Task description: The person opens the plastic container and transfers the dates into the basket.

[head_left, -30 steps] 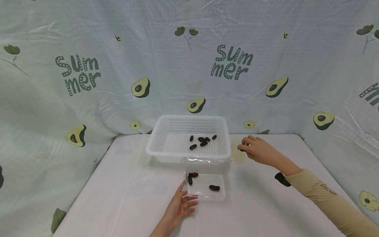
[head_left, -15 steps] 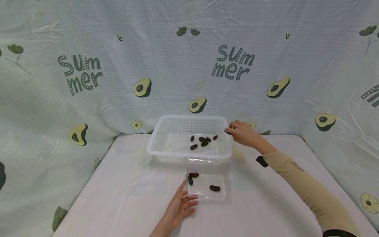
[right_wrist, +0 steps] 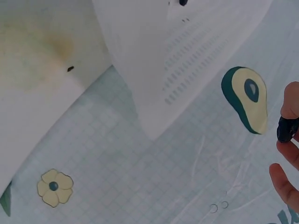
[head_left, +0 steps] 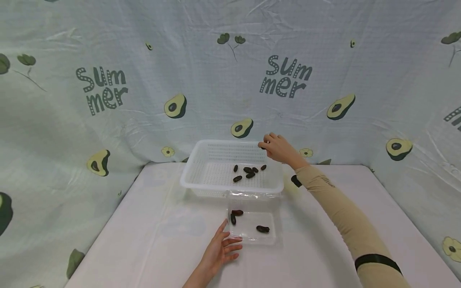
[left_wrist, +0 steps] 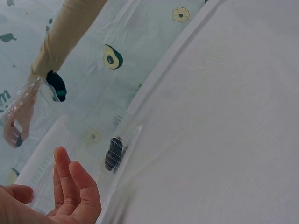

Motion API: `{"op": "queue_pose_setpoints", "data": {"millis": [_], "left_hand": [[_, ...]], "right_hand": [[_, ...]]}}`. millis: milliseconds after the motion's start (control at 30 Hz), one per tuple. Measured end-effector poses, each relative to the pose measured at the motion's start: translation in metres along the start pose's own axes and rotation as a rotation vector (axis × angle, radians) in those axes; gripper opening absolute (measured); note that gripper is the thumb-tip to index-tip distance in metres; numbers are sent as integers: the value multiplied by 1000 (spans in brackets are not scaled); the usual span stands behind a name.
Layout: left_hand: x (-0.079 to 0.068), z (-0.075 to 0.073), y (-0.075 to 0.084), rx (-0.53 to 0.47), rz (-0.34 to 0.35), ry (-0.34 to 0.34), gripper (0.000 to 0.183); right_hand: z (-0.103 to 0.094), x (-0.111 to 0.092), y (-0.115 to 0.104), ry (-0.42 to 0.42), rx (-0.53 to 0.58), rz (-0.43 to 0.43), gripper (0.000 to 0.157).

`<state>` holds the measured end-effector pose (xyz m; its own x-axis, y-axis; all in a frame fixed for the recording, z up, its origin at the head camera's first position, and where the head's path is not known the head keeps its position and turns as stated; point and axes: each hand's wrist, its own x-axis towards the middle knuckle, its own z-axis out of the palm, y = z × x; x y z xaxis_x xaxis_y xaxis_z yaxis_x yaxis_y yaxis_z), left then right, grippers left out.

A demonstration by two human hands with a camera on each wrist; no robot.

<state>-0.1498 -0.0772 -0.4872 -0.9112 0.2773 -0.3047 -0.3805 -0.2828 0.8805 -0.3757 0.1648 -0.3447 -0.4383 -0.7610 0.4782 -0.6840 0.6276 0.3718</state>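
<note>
My right hand (head_left: 282, 151) is raised over the back right of a white perforated basket (head_left: 212, 172). Between thumb and finger it pinches a dark date (right_wrist: 285, 129), partly covered by the fingertips. Several dark brown dates (head_left: 248, 171) lie on the basket's floor. In front of the basket stands a clear plastic box (head_left: 248, 222). Inside it are a reddish-brown date (head_left: 237, 213) and a darker date (head_left: 233, 219) at the left, plus one date (head_left: 263, 229) at the right. My left hand (head_left: 215, 253) lies at the box's front left corner, fingers loosely spread, holding nothing.
A white cloth covers the table (head_left: 173, 240). Behind it hangs a printed curtain (head_left: 212, 92) with avocados and lettering, close to the basket's back. A small dark speck (right_wrist: 70, 68) lies on the tabletop beside the basket.
My right hand has moved left and up with the date, from the table's right side to above the basket. The left hand and the boxed dates have stayed put.
</note>
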Motion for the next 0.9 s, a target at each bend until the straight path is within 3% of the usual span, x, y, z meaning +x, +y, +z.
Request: {"op": "queue_pose_setpoints", "data": {"millis": [600, 900], "left_hand": [[2, 0, -1, 1, 4, -1, 55], [3, -1, -1, 2, -1, 4, 56]], "right_hand": [[19, 18, 9, -163, 7, 78, 18], [22, 17, 7, -185, -9, 101, 22]]}}
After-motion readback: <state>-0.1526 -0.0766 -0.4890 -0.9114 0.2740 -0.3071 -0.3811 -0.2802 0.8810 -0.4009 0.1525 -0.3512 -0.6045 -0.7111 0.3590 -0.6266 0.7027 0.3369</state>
